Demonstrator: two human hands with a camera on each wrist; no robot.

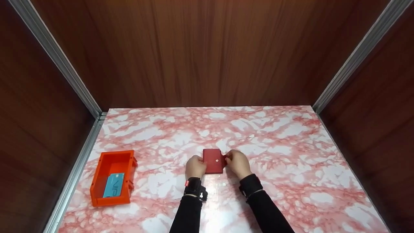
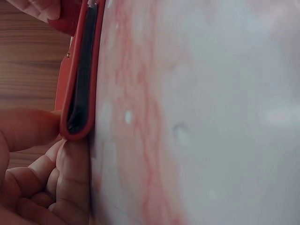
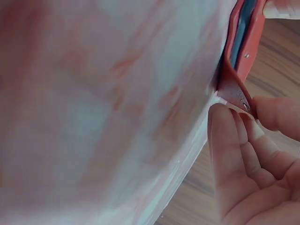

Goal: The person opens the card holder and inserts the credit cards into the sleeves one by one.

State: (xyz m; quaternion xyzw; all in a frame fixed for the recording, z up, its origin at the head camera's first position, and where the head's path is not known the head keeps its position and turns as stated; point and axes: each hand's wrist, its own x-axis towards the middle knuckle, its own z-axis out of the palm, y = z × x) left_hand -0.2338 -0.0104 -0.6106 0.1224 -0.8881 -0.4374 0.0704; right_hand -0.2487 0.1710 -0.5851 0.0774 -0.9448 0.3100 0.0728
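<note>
A small red wallet [image 1: 212, 160] lies on the marbled table, its snap stud showing on the front. My left hand [image 1: 196, 167] holds its left edge, the thumb on top; in the left wrist view the thumb and a curled finger meet at the wallet's folded edge [image 2: 76, 136]. My right hand [image 1: 238, 164] pinches the wallet's closing strap [image 3: 238, 97] between thumb and fingers. That strap sticks out from the right side, unfastened, with a metal snap near its end. Dark lining shows between the wallet's two covers in both wrist views.
An orange bin [image 1: 113, 201] stands at the left of the table, with a blue card [image 1: 114, 185] marked VIP inside it. Brown wood-grain panels [image 1: 207, 55] with metal rails enclose the back and sides of the pink-and-white table [image 1: 291, 161].
</note>
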